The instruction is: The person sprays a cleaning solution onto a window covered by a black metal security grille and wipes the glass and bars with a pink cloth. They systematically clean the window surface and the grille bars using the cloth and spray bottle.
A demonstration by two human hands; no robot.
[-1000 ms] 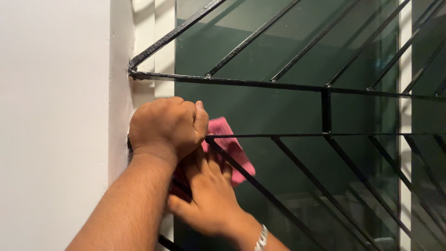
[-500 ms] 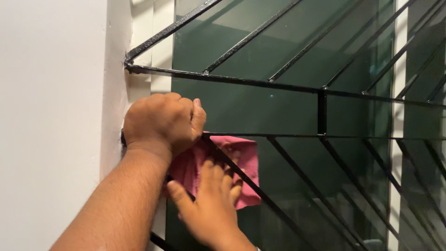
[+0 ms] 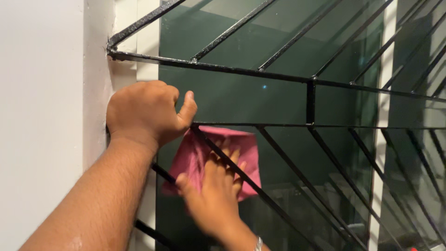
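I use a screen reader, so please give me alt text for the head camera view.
The right hand presses a pink cloth flat against dark window glass behind a black metal grille. The left hand grips a grille bar beside the white wall.

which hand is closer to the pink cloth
The right hand: it lies flat on the pink cloth, pressing it to the glass behind the bars. The left hand sits just above the cloth's upper left corner, fisted on a horizontal bar.

The left hand (image 3: 146, 111) was curled into a fist, thumb raised, forearm stretched up from lower left. The right hand (image 3: 216, 195) lay flat, fingers spread upward and blurred.
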